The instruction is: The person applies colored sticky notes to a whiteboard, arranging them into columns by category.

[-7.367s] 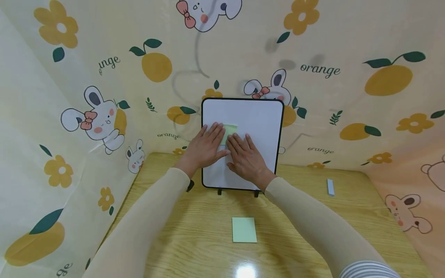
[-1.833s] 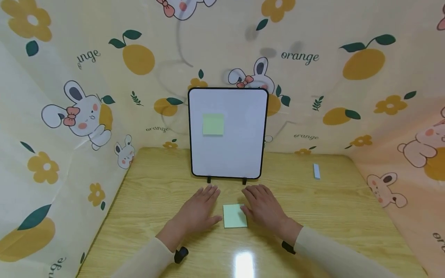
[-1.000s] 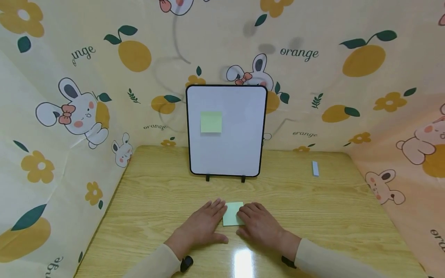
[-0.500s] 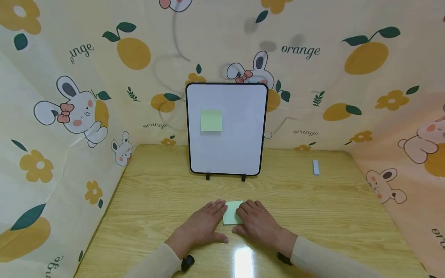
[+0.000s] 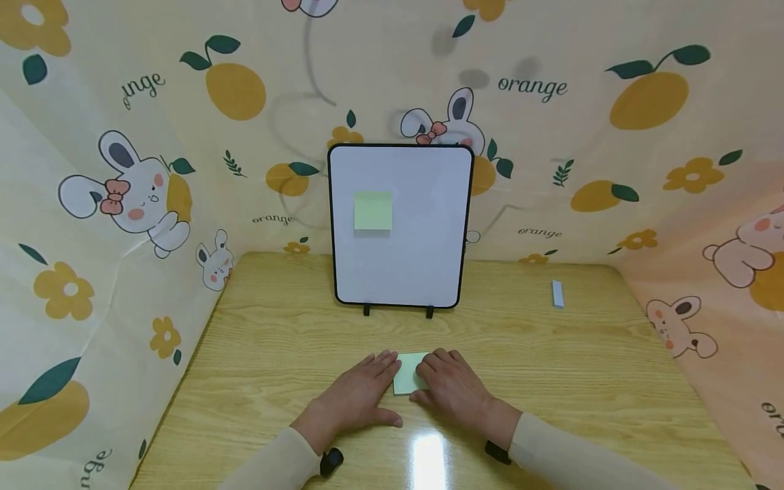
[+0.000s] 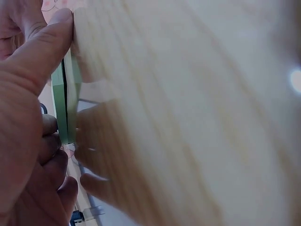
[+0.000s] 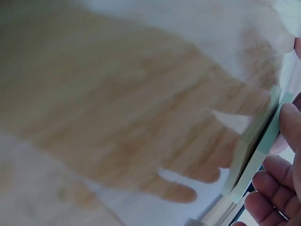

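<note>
A pale green sticky note pad (image 5: 405, 376) lies on the table in front of the whiteboard. My left hand (image 5: 355, 393) rests palm down, its fairly straight fingers touching the pad's left edge. On the other side, my right hand (image 5: 458, 393) holds the right edge, its fingers curled over the top and the thumb at the near corner. The right wrist view has the pad edge-on (image 7: 251, 169) beside the thumb and fingertips. One green sticky note (image 5: 373, 211) is on the upper left of the whiteboard (image 5: 422, 252).
The whiteboard stands upright on small black feet (image 5: 429, 312) near the back of the wooden table (image 5: 275, 313). A small light-blue strip (image 5: 557, 295) lies at the back right. Printed cloth walls (image 5: 539, 122) enclose the back and sides.
Earlier both hands pressed the sticky note on the whiteboard. They have since come down to the pad on either side. Lately the right thumb has drawn in to the pad's near corner.
</note>
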Available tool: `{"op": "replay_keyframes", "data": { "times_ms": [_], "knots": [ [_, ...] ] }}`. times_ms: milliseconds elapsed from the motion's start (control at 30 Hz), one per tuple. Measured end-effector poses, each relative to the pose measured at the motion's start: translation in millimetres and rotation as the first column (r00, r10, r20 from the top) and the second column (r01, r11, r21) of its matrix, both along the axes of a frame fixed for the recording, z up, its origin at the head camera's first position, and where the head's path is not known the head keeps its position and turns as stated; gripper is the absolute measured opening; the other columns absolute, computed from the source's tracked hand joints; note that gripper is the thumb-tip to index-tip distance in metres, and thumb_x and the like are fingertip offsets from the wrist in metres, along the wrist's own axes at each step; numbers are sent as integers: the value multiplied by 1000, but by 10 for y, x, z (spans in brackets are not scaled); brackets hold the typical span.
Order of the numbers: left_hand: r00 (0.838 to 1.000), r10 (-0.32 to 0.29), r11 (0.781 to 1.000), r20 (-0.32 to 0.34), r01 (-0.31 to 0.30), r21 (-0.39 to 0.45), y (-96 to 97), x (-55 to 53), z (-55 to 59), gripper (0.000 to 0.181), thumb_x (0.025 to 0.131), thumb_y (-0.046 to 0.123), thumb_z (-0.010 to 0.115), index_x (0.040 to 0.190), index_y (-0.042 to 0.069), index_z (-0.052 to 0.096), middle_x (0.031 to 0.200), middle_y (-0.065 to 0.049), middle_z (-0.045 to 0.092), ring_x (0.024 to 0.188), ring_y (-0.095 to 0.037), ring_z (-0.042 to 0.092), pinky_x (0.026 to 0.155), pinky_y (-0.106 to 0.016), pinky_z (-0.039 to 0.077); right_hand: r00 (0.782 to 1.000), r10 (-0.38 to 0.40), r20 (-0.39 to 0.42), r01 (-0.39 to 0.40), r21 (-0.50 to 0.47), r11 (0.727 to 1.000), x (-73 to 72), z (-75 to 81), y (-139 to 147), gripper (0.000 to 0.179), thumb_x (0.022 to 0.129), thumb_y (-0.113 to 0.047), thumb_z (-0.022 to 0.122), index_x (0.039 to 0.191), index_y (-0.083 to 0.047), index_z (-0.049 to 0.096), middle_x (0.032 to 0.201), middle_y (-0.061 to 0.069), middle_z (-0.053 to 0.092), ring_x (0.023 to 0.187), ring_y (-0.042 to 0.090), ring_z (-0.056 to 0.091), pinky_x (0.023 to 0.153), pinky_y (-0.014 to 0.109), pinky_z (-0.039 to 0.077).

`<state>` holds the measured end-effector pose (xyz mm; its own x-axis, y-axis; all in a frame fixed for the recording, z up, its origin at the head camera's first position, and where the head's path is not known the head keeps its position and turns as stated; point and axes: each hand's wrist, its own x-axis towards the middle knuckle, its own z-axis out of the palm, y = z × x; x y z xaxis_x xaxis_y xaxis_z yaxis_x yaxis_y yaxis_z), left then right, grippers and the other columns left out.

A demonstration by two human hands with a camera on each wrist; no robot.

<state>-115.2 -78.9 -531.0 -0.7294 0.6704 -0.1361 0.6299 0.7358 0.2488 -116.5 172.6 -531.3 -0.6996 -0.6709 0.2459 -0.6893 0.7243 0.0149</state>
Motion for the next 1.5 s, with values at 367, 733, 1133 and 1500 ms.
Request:
{"op": "replay_keyframes", "data": {
  "times_ms": [367,733,1133,1500],
  "knots": [
    [1000,3,1000,20,-3,6,-4,12,30,104,92,74,62,166,7,32,175,-8,27,163,-23,24,134,-39,22,999,-10,39,11,-19,1000,2,-21,18,37,95,-51,75,106,-16,69,107,-2,70,100,17,60,85,37,54],
    [999,10,1000,35,-10,25,-12,-1,13,104,92,73,63,166,8,31,175,-7,27,163,-23,24,134,-39,23,995,-19,93,23,-44,999,-6,19,17,33,98,-48,73,106,-15,70,108,-1,72,103,18,61,87,40,53],
    [998,16,999,56,-18,39,-11,-4,27,104,92,73,63,167,8,30,175,-7,26,163,-23,22,134,-40,22,992,-19,121,27,-65,998,-37,16,23,37,93,-51,76,106,-16,72,106,-3,73,100,17,60,84,38,52],
    [998,19,999,61,-22,48,-14,-4,39,103,92,71,65,167,8,31,175,-7,26,163,-23,23,134,-40,22,996,-7,86,15,-92,996,-49,9,22,35,90,-49,79,102,-17,72,103,-4,73,98,17,61,81,38,52]
  ]
}}
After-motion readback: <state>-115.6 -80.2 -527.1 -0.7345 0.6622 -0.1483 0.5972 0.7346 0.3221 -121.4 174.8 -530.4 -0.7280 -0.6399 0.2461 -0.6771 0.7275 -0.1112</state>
